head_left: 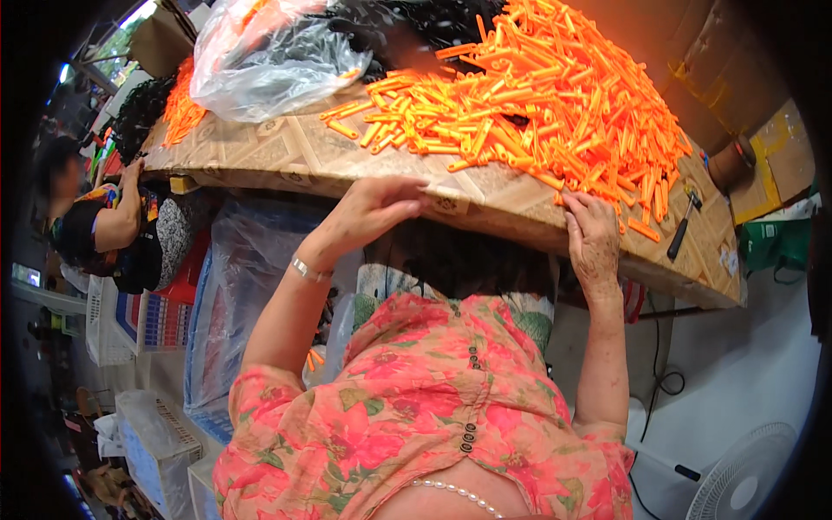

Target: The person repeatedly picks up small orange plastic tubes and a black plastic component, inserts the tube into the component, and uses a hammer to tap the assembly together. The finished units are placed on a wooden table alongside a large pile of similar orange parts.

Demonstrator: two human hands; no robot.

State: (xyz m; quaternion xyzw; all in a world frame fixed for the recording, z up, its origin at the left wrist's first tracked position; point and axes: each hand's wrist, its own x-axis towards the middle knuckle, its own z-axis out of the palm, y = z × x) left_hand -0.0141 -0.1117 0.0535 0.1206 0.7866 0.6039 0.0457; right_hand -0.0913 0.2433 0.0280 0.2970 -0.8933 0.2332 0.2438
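Observation:
A big heap of small, slender orange plastic pieces (555,95) lies on the table (286,143), its near side spilling toward the front edge. My left hand (377,212) hovers at that edge, fingers stretched out and thumb apart, with nothing seen in it. Farther right, my right hand (594,238) is at the heap's near side. Its fingers are bent, and their tips close on one orange piece (559,198) at the table's edge; part of the grip is hidden.
A clear plastic bag (269,74) and black pieces lie at the back left. A hammer (685,227) rests near the right corner. Cardboard boxes (780,160) stand beyond it. A fan (745,485) is at lower right. Another person (113,217) sits on the left, near plastic crates (156,321).

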